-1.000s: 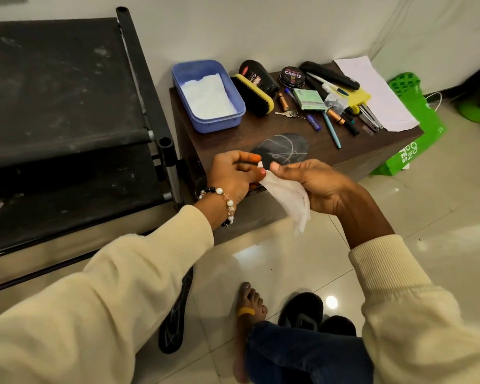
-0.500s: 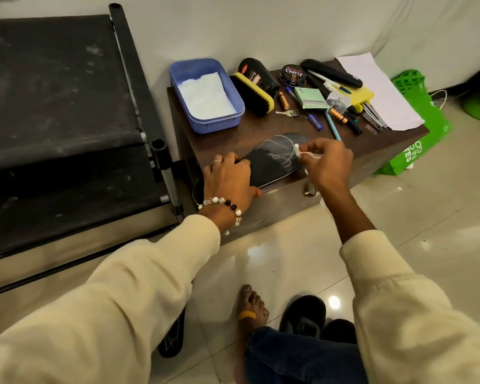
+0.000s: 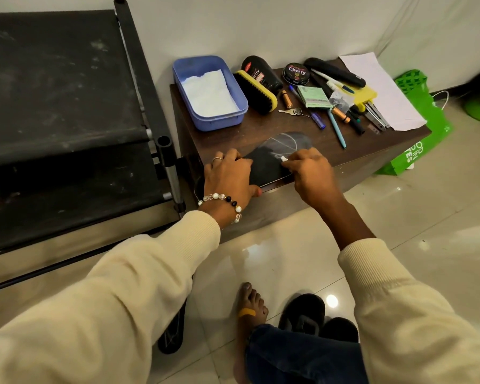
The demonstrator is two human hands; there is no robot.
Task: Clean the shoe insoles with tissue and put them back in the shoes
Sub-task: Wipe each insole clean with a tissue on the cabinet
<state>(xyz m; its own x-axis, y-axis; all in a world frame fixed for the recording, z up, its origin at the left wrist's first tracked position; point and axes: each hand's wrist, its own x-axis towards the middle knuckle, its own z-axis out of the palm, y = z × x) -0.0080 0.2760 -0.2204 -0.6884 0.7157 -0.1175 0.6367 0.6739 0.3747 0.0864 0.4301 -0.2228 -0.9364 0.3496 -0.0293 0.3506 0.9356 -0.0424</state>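
Pinning the black insole (image 3: pixel 272 159) at the table's (image 3: pixel 366 151) front edge, your left hand (image 3: pixel 230 178) lies flat to steady it while your right hand (image 3: pixel 311 173) pinches a wadded tissue (image 3: pixel 284 159) against its surface, apparently wiping.

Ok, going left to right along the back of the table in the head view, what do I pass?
Blue tub → shoe brush → polish tin → green pad → yellow case → white paper.
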